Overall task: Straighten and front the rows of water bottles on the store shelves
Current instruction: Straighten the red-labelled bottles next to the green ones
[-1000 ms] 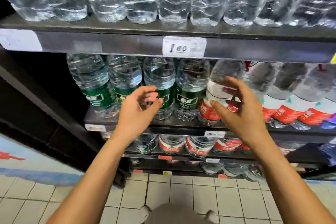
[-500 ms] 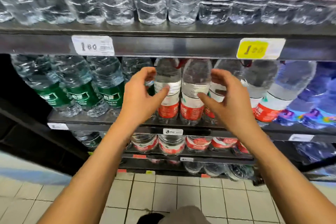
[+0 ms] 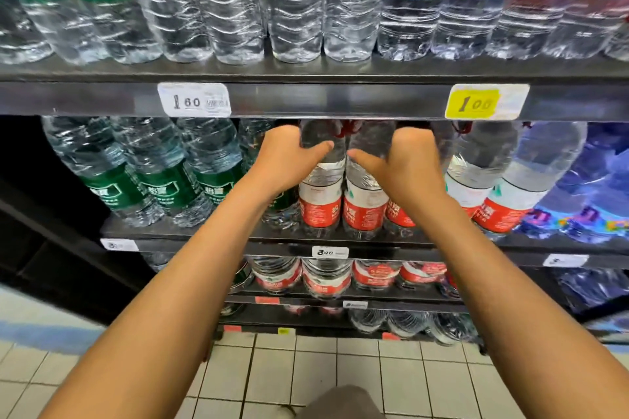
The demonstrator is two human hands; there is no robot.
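Because the labels must face out, my left hand (image 3: pixel 289 155) and right hand (image 3: pixel 408 160) each wrap a red-label bottle (image 3: pixel 321 194) shoulder at 12 o'clock.

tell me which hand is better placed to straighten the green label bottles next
Left, probably. The left hand grips a red-label bottle right beside the green-label bottles, which stand to its left. The right hand holds the next red-label bottle and would have to cross over the left arm.

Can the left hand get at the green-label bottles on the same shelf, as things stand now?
Probably yes, once it lets go. The left hand grips a red-label bottle; the green-label bottles stand just to its left at the shelf front, nothing before them.
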